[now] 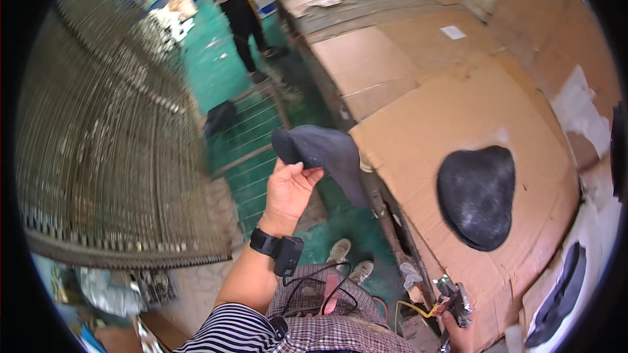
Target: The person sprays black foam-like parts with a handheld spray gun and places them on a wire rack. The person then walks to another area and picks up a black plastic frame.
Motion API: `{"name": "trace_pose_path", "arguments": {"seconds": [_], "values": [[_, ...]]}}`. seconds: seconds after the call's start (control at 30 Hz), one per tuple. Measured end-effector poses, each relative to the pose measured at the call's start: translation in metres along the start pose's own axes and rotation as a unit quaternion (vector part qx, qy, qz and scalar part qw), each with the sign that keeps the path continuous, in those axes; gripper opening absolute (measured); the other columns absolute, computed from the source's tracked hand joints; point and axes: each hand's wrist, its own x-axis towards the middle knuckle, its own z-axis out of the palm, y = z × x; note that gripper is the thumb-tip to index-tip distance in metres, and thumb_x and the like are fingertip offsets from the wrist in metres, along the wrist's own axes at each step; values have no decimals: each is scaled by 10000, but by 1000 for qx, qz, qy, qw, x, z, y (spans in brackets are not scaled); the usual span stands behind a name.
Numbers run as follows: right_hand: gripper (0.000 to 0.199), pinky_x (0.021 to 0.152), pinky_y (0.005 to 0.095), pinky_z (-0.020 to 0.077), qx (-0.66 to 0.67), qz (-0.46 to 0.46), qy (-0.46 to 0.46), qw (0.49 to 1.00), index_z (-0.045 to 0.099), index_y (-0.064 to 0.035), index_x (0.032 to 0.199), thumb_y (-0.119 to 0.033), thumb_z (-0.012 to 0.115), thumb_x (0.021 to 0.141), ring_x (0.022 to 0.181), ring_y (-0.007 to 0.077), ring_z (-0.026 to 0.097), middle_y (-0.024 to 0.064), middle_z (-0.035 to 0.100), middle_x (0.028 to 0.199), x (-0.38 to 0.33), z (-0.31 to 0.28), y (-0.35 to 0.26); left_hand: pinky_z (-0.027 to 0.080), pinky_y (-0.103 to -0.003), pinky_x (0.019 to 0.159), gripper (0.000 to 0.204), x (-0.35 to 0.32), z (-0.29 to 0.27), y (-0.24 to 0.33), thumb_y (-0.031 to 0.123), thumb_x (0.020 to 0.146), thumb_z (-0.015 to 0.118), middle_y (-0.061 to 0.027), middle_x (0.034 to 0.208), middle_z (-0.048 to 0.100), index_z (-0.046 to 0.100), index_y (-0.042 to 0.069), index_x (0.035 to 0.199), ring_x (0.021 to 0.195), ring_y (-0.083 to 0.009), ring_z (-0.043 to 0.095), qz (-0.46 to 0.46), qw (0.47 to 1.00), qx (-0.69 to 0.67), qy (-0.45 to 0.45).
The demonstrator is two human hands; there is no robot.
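Dark pad [324, 153] pinched in left hand [288, 189]; another [477, 196] on cardboard [418, 131], right hand [458, 333] perhaps gripping a tool [454, 301].

head: fisheye, looks steeply down | near the left hand [288, 189] (cardboard-covered bench [458, 111] at right)

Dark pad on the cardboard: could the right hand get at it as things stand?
Probably not straight away. The right hand grips a metal tool at the bench edge, so it is occupied. The pad itself lies uncovered on the cardboard, nothing between them.

Left hand [290, 191] gripping dark pad [324, 155], right hand [458, 333] perhaps on tool [456, 301]
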Motion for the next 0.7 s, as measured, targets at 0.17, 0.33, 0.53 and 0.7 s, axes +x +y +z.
{"name": "trace_pose_path", "arguments": {"seconds": [0.17,0.33,0.53,0.7], "values": [[312,763,252,471,-139,30,-150,978,563,-3,1140,-76,634,846,890,129,580,50,626,1007,53,26,20,536,-409,791,415,-53,-88,3,-36,813,424,-136,1080,594,445,70,1214,922,-281,618,44,989,15,137],[461,755,250,458,-171,42,-242,954,508,-26,1232,-68,677,804,877,114,550,32,603,1011,91,70,54,523,-425,816,415,-56,-201,2,-53,803,449,-138,1053,599,443,88,1193,913,-301,613,54,981,12,184],[511,848,291,435,-311,-7,-313,897,484,-11,1239,-74,700,780,942,159,532,55,585,1054,119,126,108,519,-457,819,415,-53,-331,15,-49,795,446,-157,1023,584,405,83,1186,911,-341,602,90,970,9,228],[542,872,293,428,-337,12,-317,886,472,-7,1245,-87,713,767,987,161,532,63,585,1077,130,163,170,521,-455,823,409,-46,-424,45,-47,800,440,-165,1047,575,409,77,1189,909,-349,603,145,961,-1,236]]}}
